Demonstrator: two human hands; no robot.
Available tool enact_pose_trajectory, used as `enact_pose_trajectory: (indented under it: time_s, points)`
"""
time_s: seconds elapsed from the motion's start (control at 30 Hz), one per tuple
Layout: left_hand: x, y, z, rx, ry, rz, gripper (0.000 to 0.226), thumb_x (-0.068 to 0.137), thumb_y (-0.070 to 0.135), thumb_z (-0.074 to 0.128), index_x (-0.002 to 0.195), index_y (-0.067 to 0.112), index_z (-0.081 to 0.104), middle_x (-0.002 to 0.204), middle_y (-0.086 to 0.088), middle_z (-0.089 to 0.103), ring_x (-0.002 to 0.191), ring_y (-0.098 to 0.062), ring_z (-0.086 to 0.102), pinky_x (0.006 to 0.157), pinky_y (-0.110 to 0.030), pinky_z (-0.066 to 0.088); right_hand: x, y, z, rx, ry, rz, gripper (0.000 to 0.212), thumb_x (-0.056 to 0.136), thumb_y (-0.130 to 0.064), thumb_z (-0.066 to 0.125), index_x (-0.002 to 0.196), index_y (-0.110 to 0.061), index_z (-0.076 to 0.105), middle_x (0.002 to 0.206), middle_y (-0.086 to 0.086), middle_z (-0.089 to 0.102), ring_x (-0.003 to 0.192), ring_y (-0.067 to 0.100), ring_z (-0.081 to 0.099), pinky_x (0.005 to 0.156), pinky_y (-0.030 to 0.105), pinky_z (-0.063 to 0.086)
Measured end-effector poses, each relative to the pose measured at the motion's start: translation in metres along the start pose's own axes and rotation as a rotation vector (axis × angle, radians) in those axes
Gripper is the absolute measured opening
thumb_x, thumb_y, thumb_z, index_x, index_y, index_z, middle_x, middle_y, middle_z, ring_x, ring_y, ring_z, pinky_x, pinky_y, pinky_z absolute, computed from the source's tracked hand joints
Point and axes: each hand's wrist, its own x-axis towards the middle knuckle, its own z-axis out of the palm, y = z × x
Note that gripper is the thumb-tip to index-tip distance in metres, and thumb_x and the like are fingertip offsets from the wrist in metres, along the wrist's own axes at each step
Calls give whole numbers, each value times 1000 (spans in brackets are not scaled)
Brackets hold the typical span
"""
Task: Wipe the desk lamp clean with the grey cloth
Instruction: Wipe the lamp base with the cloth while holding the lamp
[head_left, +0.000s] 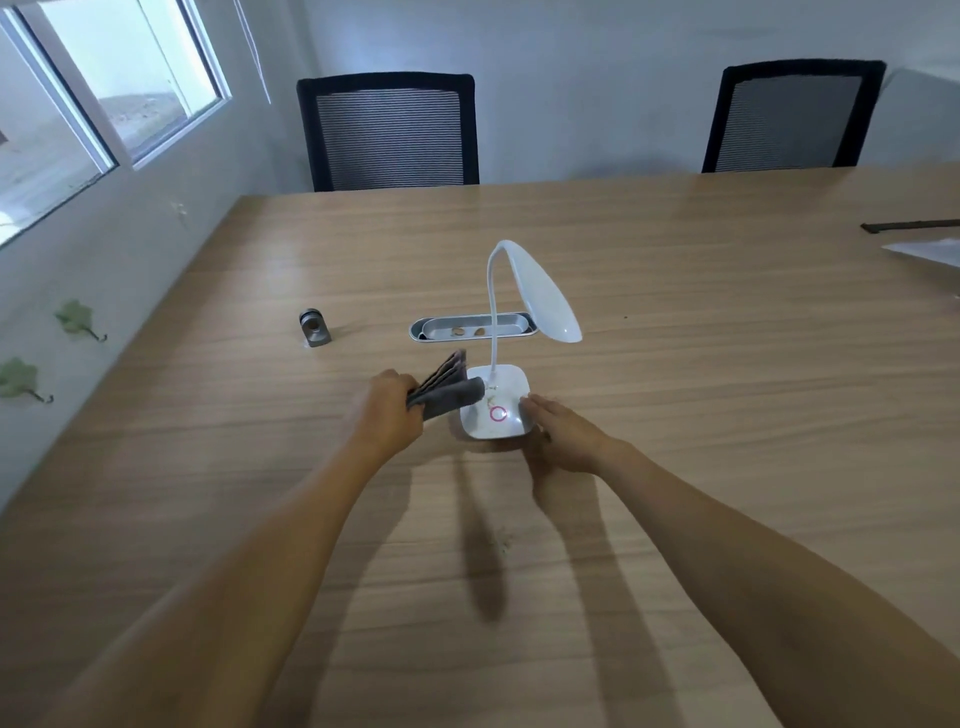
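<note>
A white desk lamp stands mid-table, with a square base bearing a pink ring, a thin curved neck and an oval head bent down to the right. My left hand grips a folded grey cloth, whose free end lies against the left side of the base. My right hand rests flat, fingers together, against the right edge of the base. Small specks of dirt show on the base near the ring.
A wooden table carries a silver oval cable tray behind the lamp and a small grey metal holder to the left. Two black mesh chairs stand at the far edge. Papers lie far right.
</note>
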Motion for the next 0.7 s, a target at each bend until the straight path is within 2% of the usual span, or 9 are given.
enact_pose_trajectory:
  time_s: [0.07,0.17,0.27,0.37,0.53,0.6,0.7]
  points:
    - [3,3,11,-9,52,-25,17,79,14,57,88,2,64,92,-19,62,84,-39,60,65,-41,52,6,5,4,-63,-30,-5,70,90,-15,47,152,-15,14,162,7,8,148,25,14,121,37,20]
    - [10,10,25,-93,117,-82,18,81,11,53,90,-4,56,96,-26,60,90,-44,58,72,-51,52,11,11,6,-141,-37,-27,71,90,-13,45,152,-15,10,162,6,5,149,24,10,121,38,19]
    - [21,21,31,-80,110,-134,25,84,9,51,102,-8,55,106,-27,60,99,-43,57,78,-48,49,14,16,7,-170,-33,-46,70,90,-10,42,152,-15,10,162,7,6,149,26,10,122,36,14]
    - [29,31,36,-89,82,-108,28,86,8,49,110,-6,56,110,-25,62,102,-42,56,77,-42,45,18,19,9,-172,-20,-50,68,91,-11,41,152,-16,12,162,7,8,149,28,10,122,35,12]
    - [31,33,46,-79,-8,18,46,81,8,51,127,13,56,108,-16,69,98,-40,61,75,-40,53,21,20,9,-140,-15,-37,63,93,-13,38,151,-17,14,162,6,11,149,27,12,123,34,12]
    - [25,32,44,10,-80,62,48,81,10,49,128,19,55,106,-15,70,97,-38,62,75,-41,55,21,20,8,-126,-17,-30,62,94,-13,37,151,-18,15,161,6,12,149,28,13,122,35,13]
    - [15,26,38,152,-201,118,41,83,16,51,122,25,60,109,-10,67,106,-31,56,76,-36,51,20,19,8,-116,-29,-23,61,94,-12,35,151,-18,16,162,4,12,148,28,14,122,37,15]
